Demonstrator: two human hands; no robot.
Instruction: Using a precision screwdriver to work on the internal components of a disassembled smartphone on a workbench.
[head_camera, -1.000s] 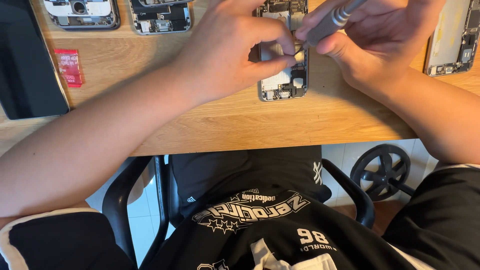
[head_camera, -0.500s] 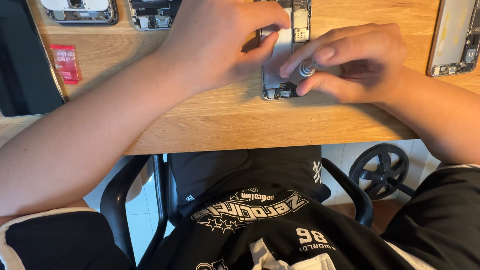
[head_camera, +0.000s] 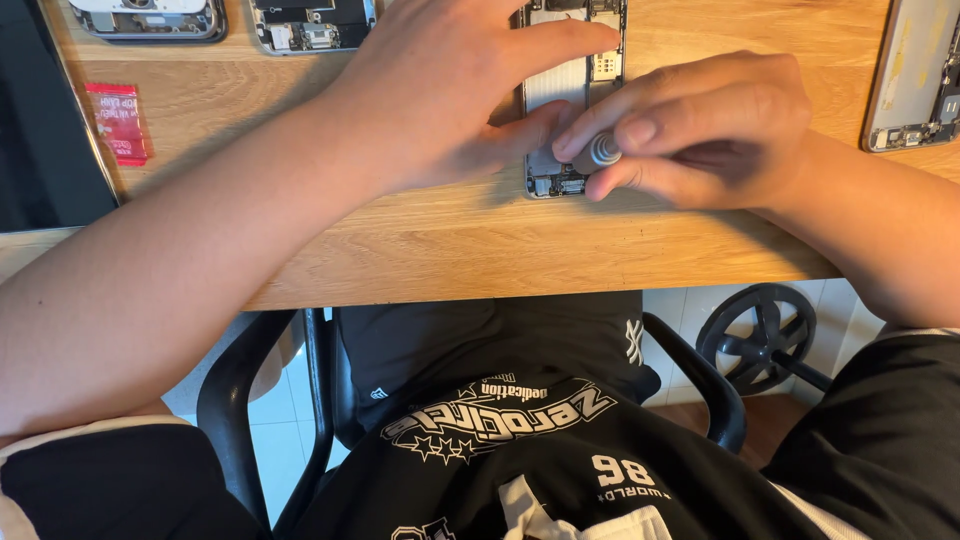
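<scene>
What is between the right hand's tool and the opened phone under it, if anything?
Nothing visible stands between them. The right hand holds the screwdriver upright over the lower end of the opened phone. The left hand rests on the phone beside the tool, not under it.

Bare forearms, bare left hand (head_camera: 450, 95) and right hand (head_camera: 700, 130), no rings, watch or gloves. Short black sleeves edged with a pale band at each upper arm. Below the hands, black shirt with white lettering, stars and numerals; dark shorts beneath.
</scene>
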